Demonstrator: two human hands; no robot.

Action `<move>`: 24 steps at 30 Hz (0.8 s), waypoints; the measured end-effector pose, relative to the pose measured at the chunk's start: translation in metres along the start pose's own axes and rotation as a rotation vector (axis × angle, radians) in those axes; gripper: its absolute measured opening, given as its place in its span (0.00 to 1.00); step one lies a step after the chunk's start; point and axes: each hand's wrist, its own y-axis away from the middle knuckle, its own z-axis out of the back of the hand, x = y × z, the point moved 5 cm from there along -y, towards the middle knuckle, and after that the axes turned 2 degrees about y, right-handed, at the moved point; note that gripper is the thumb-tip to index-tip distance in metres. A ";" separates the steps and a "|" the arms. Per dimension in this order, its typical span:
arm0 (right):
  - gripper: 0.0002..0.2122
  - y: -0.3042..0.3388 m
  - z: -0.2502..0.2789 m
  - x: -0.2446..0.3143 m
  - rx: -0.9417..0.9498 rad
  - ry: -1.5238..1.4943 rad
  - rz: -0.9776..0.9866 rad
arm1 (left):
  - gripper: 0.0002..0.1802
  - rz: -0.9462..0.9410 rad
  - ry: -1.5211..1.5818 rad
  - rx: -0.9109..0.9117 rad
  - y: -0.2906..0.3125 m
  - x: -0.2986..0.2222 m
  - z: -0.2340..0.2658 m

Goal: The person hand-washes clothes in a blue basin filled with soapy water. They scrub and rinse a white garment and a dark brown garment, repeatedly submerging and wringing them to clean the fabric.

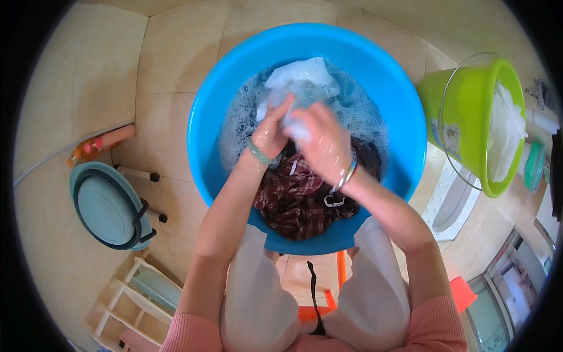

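Observation:
A big blue basin [205,100] holds soapy water [366,126] with foam on top. Over it, my left hand [271,134], a pale green bangle at its wrist, is closed on a bunched part of a wet white cloth [300,73]. My right hand [324,144], with bracelets on the wrist, grips the same bunch close beside it; its fingers are blurred by motion. Much of the white cloth floats in the water beyond both hands. Nearer to me, a dark red plaid garment [302,208] lies heaped in the basin, partly under my hands.
A lime green bucket [457,111] with white cloth inside stands tilted in view at the right, beside a white squat toilet [450,202]. Grey-green washbasins [105,208] are at the left, above a cream rack [126,290]. An orange stool [328,296] is beneath me.

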 end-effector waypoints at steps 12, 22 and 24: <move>0.09 -0.001 0.010 0.118 -0.222 -0.113 0.595 | 0.25 0.241 0.325 0.144 0.043 -0.040 -0.078; 0.09 -0.004 -0.002 -0.059 -0.090 -0.062 -0.255 | 0.17 -0.287 -0.440 -0.246 0.072 -0.035 -0.091; 0.11 0.001 -0.004 -0.064 -0.011 -0.092 -0.343 | 0.15 -0.281 -0.596 -0.200 0.072 -0.040 -0.099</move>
